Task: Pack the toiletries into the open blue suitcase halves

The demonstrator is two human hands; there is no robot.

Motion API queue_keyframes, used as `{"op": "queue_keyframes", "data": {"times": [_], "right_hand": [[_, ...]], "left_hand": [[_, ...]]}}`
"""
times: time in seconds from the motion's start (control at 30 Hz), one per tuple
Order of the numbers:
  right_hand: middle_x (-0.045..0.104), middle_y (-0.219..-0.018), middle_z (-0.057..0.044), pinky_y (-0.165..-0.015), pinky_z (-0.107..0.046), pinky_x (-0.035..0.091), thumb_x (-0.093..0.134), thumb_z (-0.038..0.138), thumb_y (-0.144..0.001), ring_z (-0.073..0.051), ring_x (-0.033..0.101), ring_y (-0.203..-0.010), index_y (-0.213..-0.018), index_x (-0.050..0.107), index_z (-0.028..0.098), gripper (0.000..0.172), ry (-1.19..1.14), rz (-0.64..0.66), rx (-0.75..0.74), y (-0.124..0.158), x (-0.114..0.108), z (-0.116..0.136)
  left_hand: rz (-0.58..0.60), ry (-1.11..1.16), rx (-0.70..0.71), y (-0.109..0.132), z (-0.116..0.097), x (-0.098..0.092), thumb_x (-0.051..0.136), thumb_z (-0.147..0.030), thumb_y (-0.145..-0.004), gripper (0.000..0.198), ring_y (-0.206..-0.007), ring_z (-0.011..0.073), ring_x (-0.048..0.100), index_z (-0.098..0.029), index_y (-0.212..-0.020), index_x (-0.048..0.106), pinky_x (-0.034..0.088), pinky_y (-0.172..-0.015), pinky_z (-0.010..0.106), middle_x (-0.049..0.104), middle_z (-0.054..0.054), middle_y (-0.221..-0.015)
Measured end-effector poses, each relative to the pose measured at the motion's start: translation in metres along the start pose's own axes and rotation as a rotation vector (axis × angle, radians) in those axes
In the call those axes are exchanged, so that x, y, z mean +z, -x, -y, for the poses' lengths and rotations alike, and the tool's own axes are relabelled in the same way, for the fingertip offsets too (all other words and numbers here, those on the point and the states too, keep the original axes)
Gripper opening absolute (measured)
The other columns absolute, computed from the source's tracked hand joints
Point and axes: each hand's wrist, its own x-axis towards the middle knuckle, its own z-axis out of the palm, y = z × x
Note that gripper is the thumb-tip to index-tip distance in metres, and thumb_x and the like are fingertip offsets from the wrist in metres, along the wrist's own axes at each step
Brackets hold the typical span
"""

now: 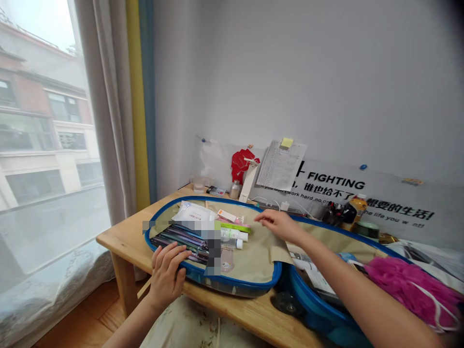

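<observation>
A blue-rimmed case [250, 285] lies spread open on the table, its lining beige. My left hand [168, 270] rests over its near left rim, fingers stretched and touching the row of dark pens [181, 237]. My right hand [277, 224] hovers by the far rim near the fold between the halves, fingers loosely extended with nothing visible in them. Beside the pens are a white soft pack [195, 212], a small white-and-orange box [227, 215], a bright green strip [234, 227] and small white-capped bottles [232, 238]. Blurred blocks hide part of the pens.
The case's other half holds a magenta mesh bath puff [409, 290] and packets. Along the wall stand a small jar [235, 189], a white upright stand [249, 181], an orange bottle [355, 212] and a green-lidded tub [367, 230]. The wooden table's [119, 237] left edge faces a window.
</observation>
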Motion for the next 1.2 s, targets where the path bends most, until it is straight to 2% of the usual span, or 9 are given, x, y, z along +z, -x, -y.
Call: {"op": "queue_keyframes", "data": {"times": [0.07,0.13,0.23,0.3,0.43,0.57,0.73,0.97,1.2], "right_hand": [[0.068,-0.101,-0.008,-0.084,-0.036,0.047,0.037,0.029,-0.087,-0.019,0.062,-0.089,-0.106,0.065,0.019,0.035,0.05,-0.029,0.139,0.004,-0.018,-0.024],[0.069,-0.096,-0.008,-0.081,-0.036,0.048,0.042,0.026,-0.085,-0.019,0.062,-0.085,-0.1,0.066,0.017,0.03,0.093,0.02,0.261,0.012,-0.028,-0.048],[0.069,-0.083,-0.005,-0.073,-0.03,0.048,0.057,0.018,-0.076,-0.017,0.063,-0.076,-0.085,0.068,0.017,0.014,0.128,0.215,0.408,0.029,-0.029,-0.076],[0.068,-0.078,-0.002,-0.069,-0.027,0.049,0.064,0.018,-0.075,-0.015,0.062,-0.072,-0.082,0.067,0.016,0.008,0.146,0.365,0.496,0.038,-0.026,-0.09],[0.065,-0.093,-0.002,-0.074,-0.031,0.052,0.06,0.034,-0.086,-0.012,0.061,-0.08,-0.1,0.061,0.014,0.024,0.208,0.584,0.652,0.049,-0.019,-0.107],[0.062,-0.107,-0.005,-0.08,-0.035,0.053,0.056,0.038,-0.089,-0.014,0.061,-0.091,-0.11,0.058,0.015,0.031,0.244,0.688,0.725,0.052,-0.011,-0.114],[0.062,-0.108,-0.005,-0.08,-0.035,0.053,0.056,0.037,-0.089,-0.014,0.06,-0.092,-0.109,0.059,0.016,0.03,0.277,0.675,0.754,0.049,-0.004,-0.116],[0.06,-0.115,-0.005,-0.086,-0.036,0.051,0.055,0.038,-0.089,-0.017,0.059,-0.1,-0.109,0.06,0.019,0.028,0.297,0.592,0.786,0.06,-0.014,-0.129],[0.062,-0.106,-0.005,-0.078,-0.033,0.053,0.055,0.037,-0.09,-0.013,0.06,-0.089,-0.108,0.059,0.017,0.028,0.224,0.542,0.859,0.068,-0.011,-0.131]], "left_hand": [[0.004,-0.001,-0.005,0.001,0.0,0.0,0.038,-0.025,-0.088,0.031,-0.115,0.0233,0.049,-0.022,-0.113,0.056,0.022,-0.109,0.043,0.062,0.008,-0.109],[0.012,-0.003,-0.012,0.002,0.0,0.0,0.038,-0.025,-0.088,0.031,-0.115,0.0233,0.049,-0.023,-0.113,0.056,0.022,-0.109,0.043,0.062,0.008,-0.109],[0.019,-0.004,-0.019,0.003,0.001,0.0,0.039,-0.026,-0.087,0.031,-0.114,0.0231,0.051,-0.024,-0.113,0.056,0.022,-0.109,0.043,0.063,0.007,-0.109],[0.014,-0.001,-0.016,0.002,0.0,0.0,0.039,-0.026,-0.087,0.03,-0.113,0.0231,0.051,-0.024,-0.113,0.056,0.023,-0.109,0.043,0.063,0.007,-0.108],[0.004,0.013,-0.018,0.001,0.0,-0.001,0.039,-0.025,-0.087,0.031,-0.114,0.0229,0.051,-0.023,-0.113,0.056,0.023,-0.109,0.042,0.064,0.007,-0.108],[0.015,0.019,-0.027,0.002,0.001,-0.001,0.04,-0.025,-0.087,0.031,-0.115,0.023,0.05,-0.024,-0.113,0.056,0.023,-0.109,0.043,0.063,0.007,-0.109],[0.013,0.015,-0.006,0.003,0.002,0.0,0.04,-0.024,-0.087,0.031,-0.116,0.0232,0.049,-0.022,-0.113,0.056,0.022,-0.11,0.043,0.063,0.008,-0.109],[0.01,0.022,-0.018,0.003,0.002,0.0,0.04,-0.024,-0.087,0.032,-0.114,0.0228,0.051,-0.023,-0.114,0.057,0.023,-0.109,0.043,0.064,0.007,-0.108],[0.018,0.029,-0.031,0.006,0.003,0.001,0.041,-0.026,-0.087,0.031,-0.116,0.0231,0.05,-0.024,-0.114,0.057,0.023,-0.11,0.043,0.064,0.007,-0.11]]}}
